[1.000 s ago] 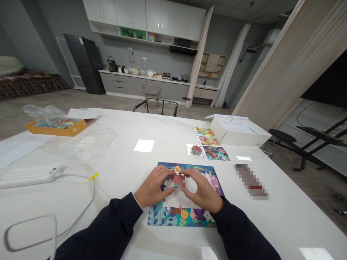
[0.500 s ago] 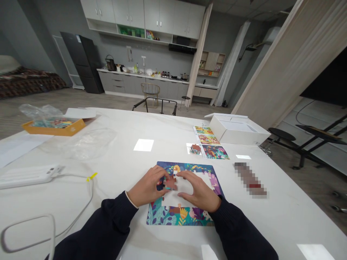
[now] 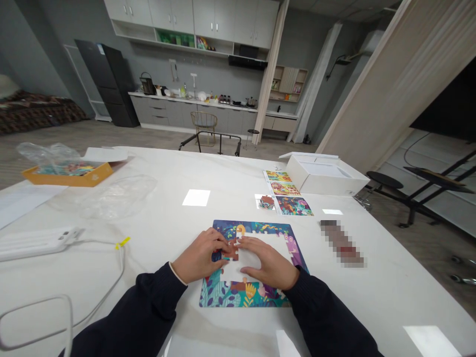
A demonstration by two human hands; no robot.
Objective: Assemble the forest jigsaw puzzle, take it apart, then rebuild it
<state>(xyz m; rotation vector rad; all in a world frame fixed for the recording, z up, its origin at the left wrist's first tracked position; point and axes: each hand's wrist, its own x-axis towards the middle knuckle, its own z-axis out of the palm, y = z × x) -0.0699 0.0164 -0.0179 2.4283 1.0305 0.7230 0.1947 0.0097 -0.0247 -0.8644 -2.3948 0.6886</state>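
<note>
A jigsaw puzzle with a colourful plant and animal border lies flat on the white table, its middle a bare white area. My left hand reaches over its left side, thumb and fingertips on a reddish-brown puzzle piece. That piece lies against the upper left of the border; whether it is fully seated I cannot tell. From the other side comes my right hand, its thumb and fingers apart above the white area. Its index fingertip is close to the piece's upper right edge.
Behind the puzzle sit a small stack of pieces and picture cards. A white box stands back right. Leftward are an orange box, a clear plastic bag, and a white power strip with its cable.
The reddish-brown piece has settled flatter against the upper left border. My left fingers have come down onto it, and my right fingertips have shifted slightly left. The view has moved a little.
</note>
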